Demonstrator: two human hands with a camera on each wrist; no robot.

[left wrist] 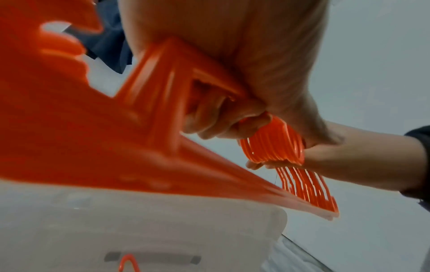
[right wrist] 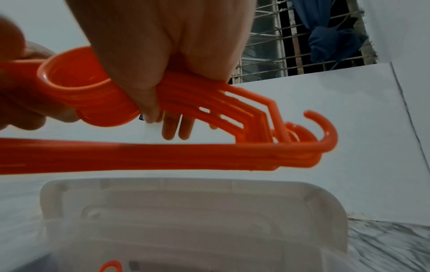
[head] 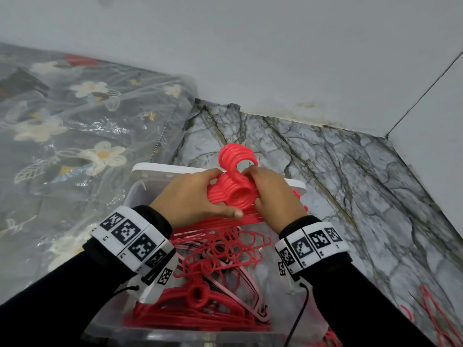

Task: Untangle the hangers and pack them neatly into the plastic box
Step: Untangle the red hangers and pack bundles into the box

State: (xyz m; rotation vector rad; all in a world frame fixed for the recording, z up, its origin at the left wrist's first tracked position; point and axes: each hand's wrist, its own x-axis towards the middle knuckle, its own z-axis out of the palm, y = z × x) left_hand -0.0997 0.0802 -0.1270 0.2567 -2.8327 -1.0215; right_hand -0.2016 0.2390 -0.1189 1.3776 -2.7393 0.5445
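The left hand (left wrist: 244, 60) grips a thick bundle of orange hangers (left wrist: 97, 139) from above, its fingers (left wrist: 209, 127) curled under the bars. The right hand (left wrist: 344, 162) holds the same bundle at the stacked round necks (left wrist: 274, 147). Below is the pale plastic box (left wrist: 163, 230), blurred, with one orange hook (left wrist: 126, 264) at its bottom edge.

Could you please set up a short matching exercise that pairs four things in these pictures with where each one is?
Things:
1. stacked hangers
2. tangled hangers
3. white lid
4. floral bedding

Places:
A. loose inside the plastic box
B. behind the box's far edge
C. gripped by left hand and right hand
D. left of the box

Pairs: 1-C, 2-A, 3-B, 4-D
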